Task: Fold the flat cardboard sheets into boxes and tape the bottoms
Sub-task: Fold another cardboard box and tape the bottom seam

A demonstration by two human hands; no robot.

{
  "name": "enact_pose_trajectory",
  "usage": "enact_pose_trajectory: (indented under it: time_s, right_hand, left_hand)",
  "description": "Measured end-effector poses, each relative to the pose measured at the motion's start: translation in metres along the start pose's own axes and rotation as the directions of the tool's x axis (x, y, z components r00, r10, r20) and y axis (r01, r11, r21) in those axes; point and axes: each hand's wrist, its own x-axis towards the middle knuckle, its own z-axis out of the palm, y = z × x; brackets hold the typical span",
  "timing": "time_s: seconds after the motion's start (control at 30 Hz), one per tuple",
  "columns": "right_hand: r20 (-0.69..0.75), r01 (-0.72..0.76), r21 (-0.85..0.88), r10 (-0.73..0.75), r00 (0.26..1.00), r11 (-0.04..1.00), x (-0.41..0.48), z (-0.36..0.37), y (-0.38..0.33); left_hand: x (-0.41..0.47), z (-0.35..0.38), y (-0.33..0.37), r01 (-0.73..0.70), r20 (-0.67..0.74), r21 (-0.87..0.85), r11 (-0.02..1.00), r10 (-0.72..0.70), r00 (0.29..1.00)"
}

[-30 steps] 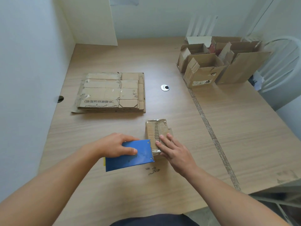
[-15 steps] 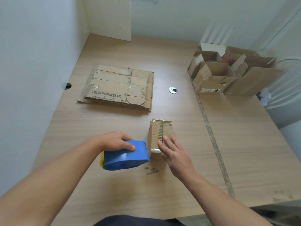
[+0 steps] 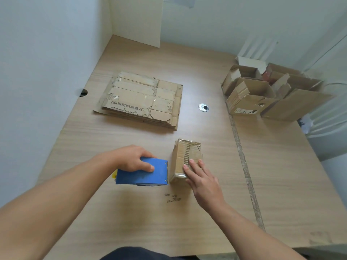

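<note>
A small folded cardboard box [image 3: 185,153] lies on the wooden table [image 3: 281,175] with its taped bottom facing up. My right hand [image 3: 201,177] rests flat on the box's near end, fingers straight. My left hand [image 3: 134,159] grips a blue tape dispenser [image 3: 142,174] that lies on the table just left of the box, its front edge close to the box's side. A stack of flat cardboard sheets [image 3: 142,100] sits farther back on the left.
Several folded open-topped boxes [image 3: 262,94] are grouped at the table's far right. A round metal cable grommet [image 3: 203,107] is set in the table between stack and boxes. Walls close the left and far sides. A taped seam [image 3: 242,156] runs down the table.
The dispenser has tipped from its tilted pose to lie flatter beside the box. My right hand stays on the box. The view has shifted slightly.
</note>
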Motion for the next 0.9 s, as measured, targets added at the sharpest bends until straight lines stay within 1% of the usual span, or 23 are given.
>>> enact_pose_trajectory:
  time_s: [0.13,0.2,0.23,0.27,0.3,0.33,0.37,0.43,0.47,0.5,0.6,0.7,0.77,0.8,0.87,0.9]
  right_hand:
    - [0.034,-0.022,-0.003,0.022,0.999,1.0,0.0,-0.004,-0.004]
    - [0.04,-0.024,0.006,0.024,0.999,1.0,-0.002,-0.005,-0.005]
    - [0.046,-0.033,0.008,0.032,0.998,0.999,-0.003,-0.006,-0.005]
    - [0.055,-0.042,0.006,0.041,0.998,0.999,-0.004,-0.007,-0.004]
    - [0.067,-0.049,0.002,0.049,0.997,0.999,-0.005,-0.009,-0.004]
    - [0.072,-0.05,0.003,0.05,0.996,0.999,-0.006,-0.011,-0.004]
    - [0.075,-0.044,0.004,0.043,0.996,0.999,-0.006,-0.01,-0.004]
    - [0.069,-0.061,0.032,0.059,0.996,0.998,-0.001,-0.009,-0.006]
    - [0.081,-0.072,0.046,0.068,0.994,0.996,-0.001,-0.008,-0.008]
    - [0.1,-0.082,0.05,0.077,0.992,0.995,-0.001,-0.007,-0.009]
    - [0.081,-0.065,0.108,0.057,0.995,0.992,-0.001,-0.004,-0.004]
    - [0.024,-0.03,0.199,0.026,0.999,0.98,0.0,0.001,-0.003]
    - [0.007,-0.026,0.233,0.025,1.0,0.972,-0.001,0.004,-0.003]
    - [0.011,-0.033,0.246,0.031,0.999,0.969,-0.002,0.003,-0.004]
    - [0.015,-0.038,0.265,0.035,0.999,0.963,-0.001,0.001,-0.004]
    - [0.015,-0.036,0.275,0.033,0.999,0.961,-0.001,0.0,-0.004]
  left_hand:
    - [0.002,0.006,0.006,0.046,0.029,-0.066,0.997,-0.044,0.999]
    - [0.01,0.012,0.014,0.074,0.031,-0.054,0.996,-0.073,0.997]
    - [0.013,0.013,0.018,0.084,0.018,0.022,0.996,-0.084,0.996]
    - [0.015,0.012,0.019,0.102,-0.022,0.164,0.981,-0.1,0.995]
    - [0.014,0.01,0.018,0.146,-0.082,0.311,0.939,-0.127,0.989]
    - [0.01,0.006,0.015,0.181,-0.13,0.401,0.898,-0.14,0.982]
    - [0.004,0.001,0.008,0.204,-0.168,0.4,0.894,-0.147,0.975]
    - [-0.005,-0.015,0.0,0.206,-0.25,0.269,0.941,-0.139,0.958]
    - [-0.01,-0.02,-0.001,0.204,-0.285,0.223,0.953,-0.137,0.949]
    - [-0.014,-0.02,-0.001,0.219,-0.306,0.213,0.952,-0.148,0.94]
    - [-0.017,0.015,-0.004,0.28,-0.381,0.222,0.934,-0.181,0.907]
    - [-0.017,0.061,-0.018,0.261,-0.412,0.165,0.951,-0.174,0.895]
    - [-0.015,0.083,-0.022,0.257,-0.425,0.184,0.949,-0.159,0.891]
    - [-0.015,0.089,-0.022,0.256,-0.443,0.222,0.941,-0.137,0.886]
    - [-0.013,0.105,-0.027,0.235,-0.529,0.326,0.916,-0.03,0.848]
    - [-0.013,0.112,-0.028,0.226,-0.552,0.341,0.913,0.0,0.834]
